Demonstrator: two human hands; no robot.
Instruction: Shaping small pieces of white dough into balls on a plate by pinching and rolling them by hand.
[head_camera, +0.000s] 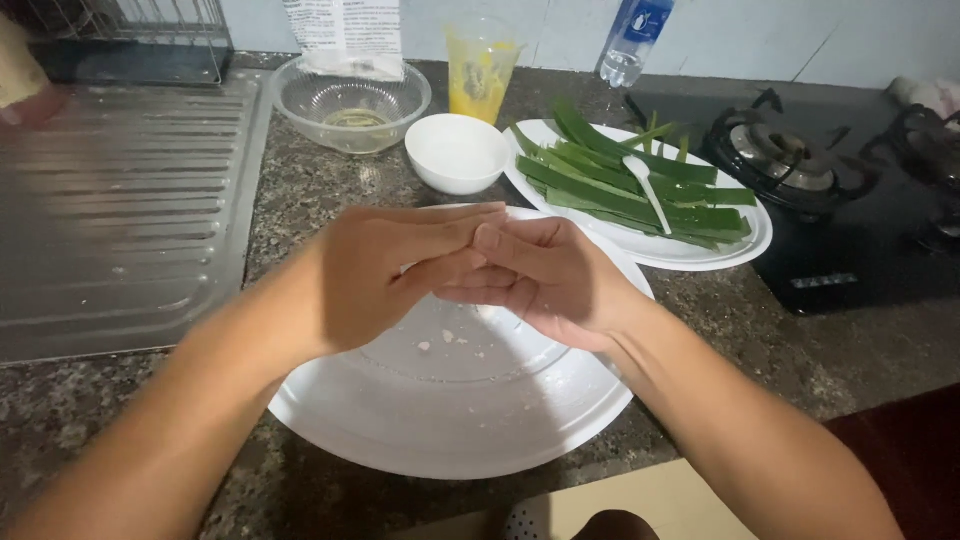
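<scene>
- Left hand (385, 275) meets right hand (545, 280), fingers pressed together; whether they pinch anything, I cannot tell.
- Beneath them: large white plate (450, 420), likely light, rigid, slippery; grip its rim.
- At two o'clock: aloe strips (610, 190).

Under your hands sits a large round white plate (440, 420), flat on the speckled stone bench (330, 190) with its near rim close to the bench edge; its shallow centre is wet and glossy, with a few small pale crumbs scattered there. Its far rim lies just beside a small white bowl (456, 152) and an oval white dish (720, 255) of green leaf strips.
</scene>
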